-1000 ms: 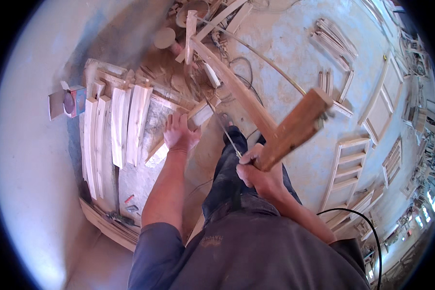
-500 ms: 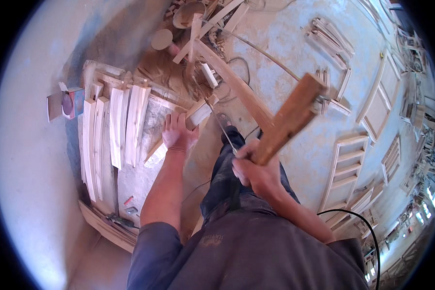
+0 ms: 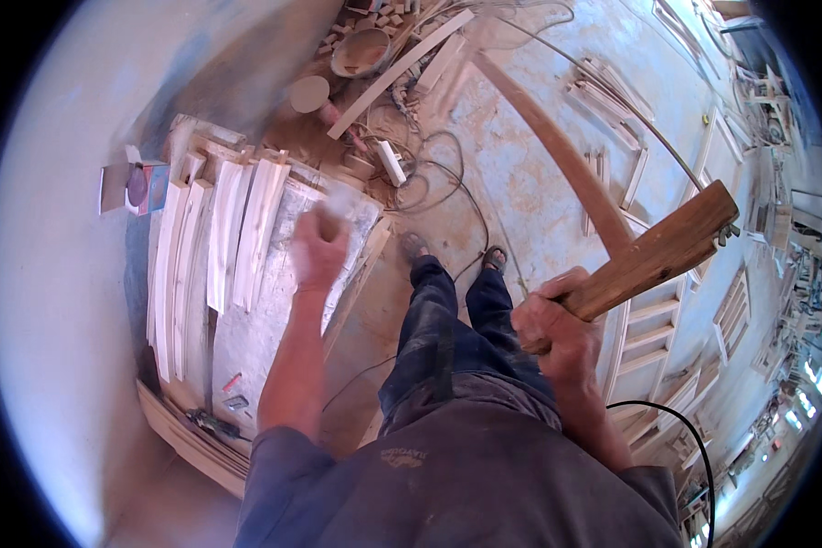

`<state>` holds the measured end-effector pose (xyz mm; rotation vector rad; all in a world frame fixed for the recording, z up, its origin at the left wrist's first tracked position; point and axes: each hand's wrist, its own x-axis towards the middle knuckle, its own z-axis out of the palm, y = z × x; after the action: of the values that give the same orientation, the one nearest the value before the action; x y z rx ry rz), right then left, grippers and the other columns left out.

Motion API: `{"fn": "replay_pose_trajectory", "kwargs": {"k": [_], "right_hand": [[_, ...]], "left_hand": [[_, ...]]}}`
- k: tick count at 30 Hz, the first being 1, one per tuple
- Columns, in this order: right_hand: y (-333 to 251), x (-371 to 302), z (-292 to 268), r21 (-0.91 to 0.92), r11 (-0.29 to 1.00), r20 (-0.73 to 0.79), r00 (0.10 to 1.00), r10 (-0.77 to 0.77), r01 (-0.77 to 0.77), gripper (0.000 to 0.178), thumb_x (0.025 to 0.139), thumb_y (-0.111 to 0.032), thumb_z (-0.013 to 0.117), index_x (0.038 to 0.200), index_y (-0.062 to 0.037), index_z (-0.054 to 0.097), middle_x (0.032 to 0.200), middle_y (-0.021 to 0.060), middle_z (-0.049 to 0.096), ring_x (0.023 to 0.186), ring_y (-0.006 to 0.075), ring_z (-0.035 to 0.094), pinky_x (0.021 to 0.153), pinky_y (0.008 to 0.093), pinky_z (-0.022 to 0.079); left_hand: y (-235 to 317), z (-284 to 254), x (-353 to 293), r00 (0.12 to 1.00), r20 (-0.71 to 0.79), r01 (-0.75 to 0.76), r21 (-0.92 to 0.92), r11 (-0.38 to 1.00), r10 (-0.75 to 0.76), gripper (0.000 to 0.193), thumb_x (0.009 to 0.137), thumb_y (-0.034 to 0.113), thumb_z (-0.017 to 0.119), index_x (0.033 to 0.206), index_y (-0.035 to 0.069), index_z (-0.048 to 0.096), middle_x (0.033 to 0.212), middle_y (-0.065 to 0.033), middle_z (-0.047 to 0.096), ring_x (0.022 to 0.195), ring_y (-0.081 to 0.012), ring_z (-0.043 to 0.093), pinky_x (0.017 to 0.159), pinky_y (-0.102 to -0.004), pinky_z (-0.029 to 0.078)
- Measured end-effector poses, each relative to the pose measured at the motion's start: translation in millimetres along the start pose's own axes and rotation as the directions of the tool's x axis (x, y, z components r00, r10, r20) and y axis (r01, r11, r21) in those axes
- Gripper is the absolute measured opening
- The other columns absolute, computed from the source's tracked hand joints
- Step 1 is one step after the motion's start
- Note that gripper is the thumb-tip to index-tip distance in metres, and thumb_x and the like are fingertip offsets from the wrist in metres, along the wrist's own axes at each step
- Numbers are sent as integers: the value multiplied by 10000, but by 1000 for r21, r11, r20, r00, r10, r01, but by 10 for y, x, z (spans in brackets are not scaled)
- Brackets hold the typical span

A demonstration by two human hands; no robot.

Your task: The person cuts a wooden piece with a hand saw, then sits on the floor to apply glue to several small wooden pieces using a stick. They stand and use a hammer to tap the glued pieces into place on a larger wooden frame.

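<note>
My right hand [image 3: 562, 324] is wrapped round the lower end of a wooden frame saw [image 3: 653, 251], held up to the right of my body. Its long middle bar slants away to the far left, and a wing nut shows at the outer end of the grip piece. Over the workbench [image 3: 269, 333] my left hand [image 3: 319, 251] is closed, its fingers curled. A pale, motion-blurred patch sits beside its fingertips, and what the hand holds cannot be made out.
Several pale wooden strips [image 3: 255, 233] lie along the bench's left side, near an opened box [image 3: 146, 185]. Beyond it are a round bowl [image 3: 360, 53], offcuts and a cable [image 3: 466, 187] on the floor. Slatted wooden frames [image 3: 648, 333] lie to the right.
The saw and my right hand have swung right, away from the bench. My left hand has shifted slightly left, and the wood piece it gripped at the bench edge no longer shows there.
</note>
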<state>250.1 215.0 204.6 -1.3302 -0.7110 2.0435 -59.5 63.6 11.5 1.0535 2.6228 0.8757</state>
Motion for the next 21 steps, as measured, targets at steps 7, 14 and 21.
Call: {"fn": "replay_pose_trajectory", "kwargs": {"k": [7, 14, 21], "right_hand": [[61, -63, -140, 63, 998, -13, 1000, -12, 13, 135, 849, 51, 644, 862, -19, 530, 626, 64, 496, 513, 156, 482, 571, 356, 482], [221, -139, -152, -7, 996, 34, 995, 91, -90, 142, 842, 52, 644, 895, -14, 529, 636, 88, 518, 520, 181, 514, 558, 352, 481], [344, -135, 16, -27, 996, 166, 982, 93, -90, 194, 852, 26, 685, 950, -13, 522, 663, 99, 546, 566, 207, 577, 526, 333, 482]], "left_hand": [[-424, -729, -135, 479, -101, 212, -951, 226, -872, 481, 834, 258, 735, 1196, -3, 553, 1071, -157, 606, 957, -312, 639, 819, -461, 561], [-677, -143, -694, 73, 286, 221, -939, -264, -956, 564, 920, 348, 658, 1390, 113, 453, 1314, -172, 481, 1232, -398, 467, 971, -569, 474], [-326, -62, -873, 161, 336, 357, -896, -263, -928, 620, 966, 320, 662, 1438, -15, 438, 1268, -172, 484, 1197, -331, 483, 878, -411, 561]]}}
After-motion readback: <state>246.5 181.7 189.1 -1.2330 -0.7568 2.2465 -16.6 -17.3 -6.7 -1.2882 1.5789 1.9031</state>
